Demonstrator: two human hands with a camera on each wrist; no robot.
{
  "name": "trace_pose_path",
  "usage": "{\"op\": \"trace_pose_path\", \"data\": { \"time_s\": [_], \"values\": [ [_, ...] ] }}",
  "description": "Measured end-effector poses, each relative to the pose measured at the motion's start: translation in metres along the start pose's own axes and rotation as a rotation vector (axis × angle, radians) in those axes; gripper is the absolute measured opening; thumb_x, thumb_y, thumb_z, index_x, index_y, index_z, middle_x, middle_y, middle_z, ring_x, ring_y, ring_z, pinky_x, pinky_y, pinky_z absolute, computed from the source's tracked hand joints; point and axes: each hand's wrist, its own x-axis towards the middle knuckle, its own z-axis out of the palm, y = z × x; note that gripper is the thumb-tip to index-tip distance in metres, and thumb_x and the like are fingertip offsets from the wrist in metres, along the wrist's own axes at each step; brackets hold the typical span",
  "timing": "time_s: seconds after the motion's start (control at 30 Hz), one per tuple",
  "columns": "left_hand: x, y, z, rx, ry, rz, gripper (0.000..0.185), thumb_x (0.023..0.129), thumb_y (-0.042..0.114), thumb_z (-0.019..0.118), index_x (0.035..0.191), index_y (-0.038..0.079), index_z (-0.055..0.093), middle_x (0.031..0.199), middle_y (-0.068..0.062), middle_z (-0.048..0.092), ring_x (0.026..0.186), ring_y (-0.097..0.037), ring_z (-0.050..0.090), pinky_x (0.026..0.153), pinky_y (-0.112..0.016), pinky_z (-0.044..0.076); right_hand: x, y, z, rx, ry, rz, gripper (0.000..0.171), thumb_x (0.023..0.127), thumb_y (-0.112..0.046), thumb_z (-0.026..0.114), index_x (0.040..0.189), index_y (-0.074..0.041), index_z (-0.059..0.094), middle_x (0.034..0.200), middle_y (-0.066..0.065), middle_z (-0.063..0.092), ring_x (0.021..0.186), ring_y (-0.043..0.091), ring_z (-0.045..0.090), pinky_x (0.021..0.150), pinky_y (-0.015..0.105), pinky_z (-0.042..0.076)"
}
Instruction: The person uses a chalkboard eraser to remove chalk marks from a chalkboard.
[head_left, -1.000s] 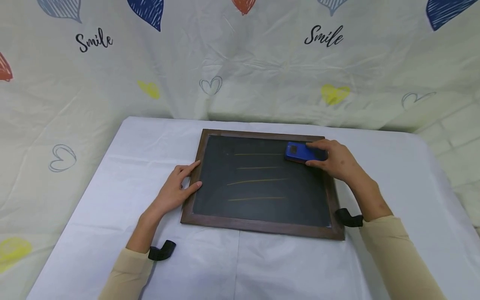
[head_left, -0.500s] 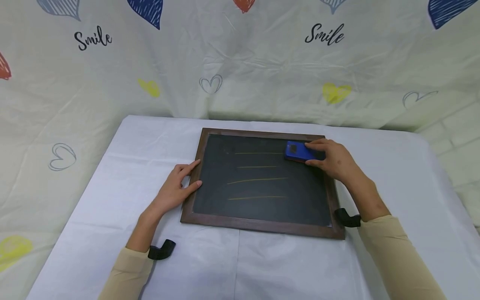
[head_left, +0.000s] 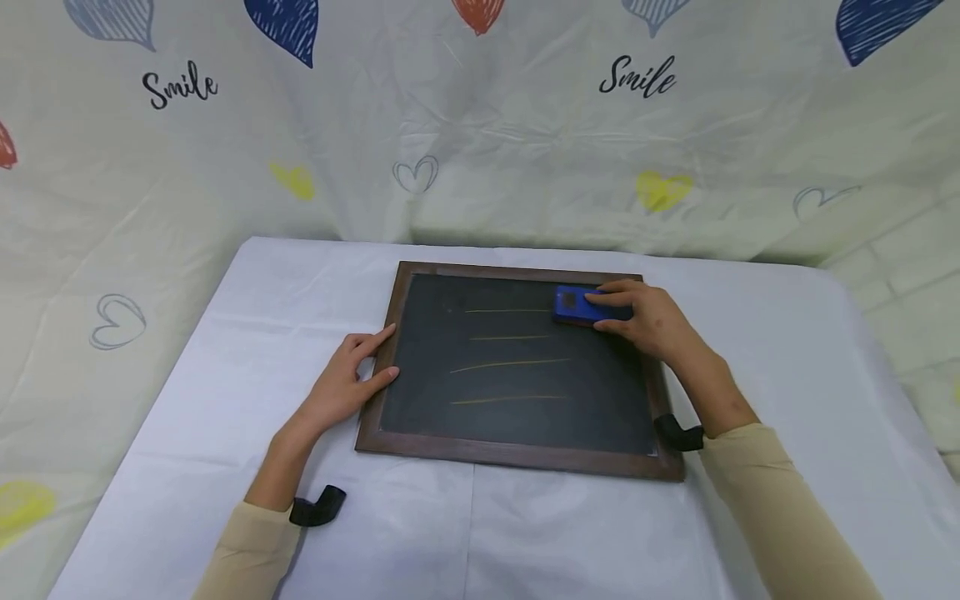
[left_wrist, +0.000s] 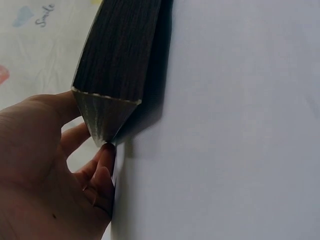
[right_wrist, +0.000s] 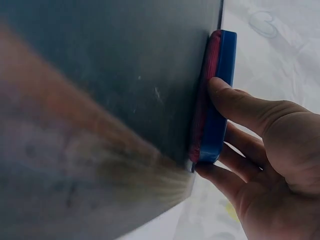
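Note:
A dark chalkboard [head_left: 517, 371] in a brown wooden frame [head_left: 517, 455] lies flat on the table, with several thin yellow chalk lines [head_left: 510, 365] across it. My right hand [head_left: 645, 321] grips a blue eraser [head_left: 573, 305] with a red felt underside [right_wrist: 202, 100], pressed on the board's upper right at the end of the top line. My left hand [head_left: 341, 383] rests on the board's left frame edge [left_wrist: 112, 60], fingers straight, thumb on the wood.
A white cloth [head_left: 225, 375] covers the table. Behind it hangs a pale backdrop [head_left: 480, 125] printed with hearts and the word "Smile". Black wrist straps [head_left: 318, 506] sit on both beige sleeves.
My right hand has slid the eraser slightly left along the top chalk line. The left hand stays on the frame. The head view has shifted a little.

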Motion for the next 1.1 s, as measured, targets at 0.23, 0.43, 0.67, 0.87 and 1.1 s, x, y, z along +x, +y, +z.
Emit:
{"op": "trace_pose_path", "data": {
  "time_s": [0.23, 0.43, 0.67, 0.87, 1.1],
  "values": [
    [0.001, 0.0, 0.0, -0.004, 0.0, 0.009, 0.069, 0.102, 0.032, 0.069, 0.163, 0.019, 0.039, 0.14, -0.019, 0.048, 0.121, -0.03, 0.05, 0.086, -0.038, 0.041, 0.006, -0.008, 0.003, 0.006, -0.014, -0.011, 0.049, 0.097, -0.021, 0.076, 0.144, -0.013, 0.064, 0.155, 0.02, 0.052, 0.14, 0.048, 0.049, 0.109, 0.061, 0.045],
    [-0.001, 0.0, -0.001, -0.01, -0.01, 0.01, 0.07, 0.102, 0.03, 0.069, 0.163, 0.017, 0.037, 0.159, -0.019, 0.037, 0.139, -0.038, 0.047, 0.097, -0.051, 0.048, 0.012, -0.014, 0.009, 0.013, -0.027, -0.013, 0.05, 0.096, -0.02, 0.077, 0.144, -0.012, 0.064, 0.155, 0.02, 0.052, 0.14, 0.046, 0.051, 0.108, 0.06, 0.046],
    [0.003, 0.0, -0.002, -0.016, -0.032, 0.029, 0.072, 0.103, 0.03, 0.068, 0.165, 0.017, 0.034, 0.172, -0.015, 0.027, 0.157, -0.044, 0.029, 0.107, -0.065, 0.045, 0.02, -0.025, 0.012, 0.016, -0.046, -0.026, 0.05, 0.096, -0.02, 0.077, 0.144, -0.014, 0.064, 0.156, 0.017, 0.052, 0.144, 0.044, 0.048, 0.111, 0.058, 0.045],
    [0.005, 0.0, -0.001, -0.02, -0.045, 0.019, 0.071, 0.103, 0.031, 0.067, 0.165, 0.018, 0.034, 0.173, -0.013, 0.027, 0.157, -0.043, 0.028, 0.109, -0.063, 0.044, 0.031, -0.038, 0.015, -0.005, -0.084, -0.023, 0.05, 0.096, -0.023, 0.077, 0.145, -0.018, 0.063, 0.159, 0.013, 0.05, 0.148, 0.042, 0.044, 0.115, 0.058, 0.042],
    [0.002, -0.002, -0.002, -0.038, -0.052, 0.024, 0.062, 0.109, 0.031, 0.056, 0.165, 0.017, 0.033, 0.173, -0.013, 0.025, 0.154, -0.041, 0.033, 0.098, -0.05, 0.044, 0.043, -0.054, 0.022, -0.023, -0.12, -0.05, 0.052, 0.097, -0.024, 0.076, 0.146, -0.019, 0.062, 0.159, 0.013, 0.05, 0.15, 0.041, 0.043, 0.118, 0.057, 0.039]
  ]
}}
